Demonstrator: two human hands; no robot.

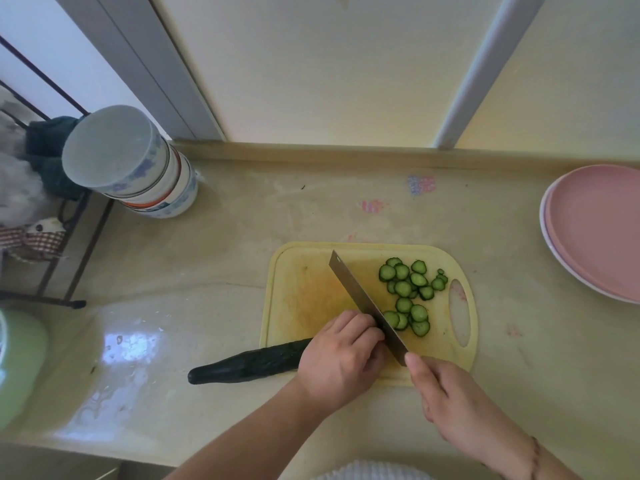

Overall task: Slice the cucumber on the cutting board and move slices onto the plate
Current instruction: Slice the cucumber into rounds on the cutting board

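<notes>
— Fingers [349, 327]?
— Left hand [337, 362] curls over the cucumber [249, 363], pinning it. Right hand [450, 396] grips the knife [363, 299] handle.
— Counter [207, 271]?
— Yellow board [301, 299] centre; pink plate [595, 230] well apart at right, bare.
— Cucumber?
— Cut end on board, tail overhanging left. Blade touches left knuckles.
— Slices [407, 292]?
— Heaped right of the blade.

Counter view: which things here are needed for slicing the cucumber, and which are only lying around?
Needed: cucumber, knife, cutting board, cut slices, pink plate, left hand, right hand.

Lying around: stacked bowls, green bowl, wire rack.
</notes>
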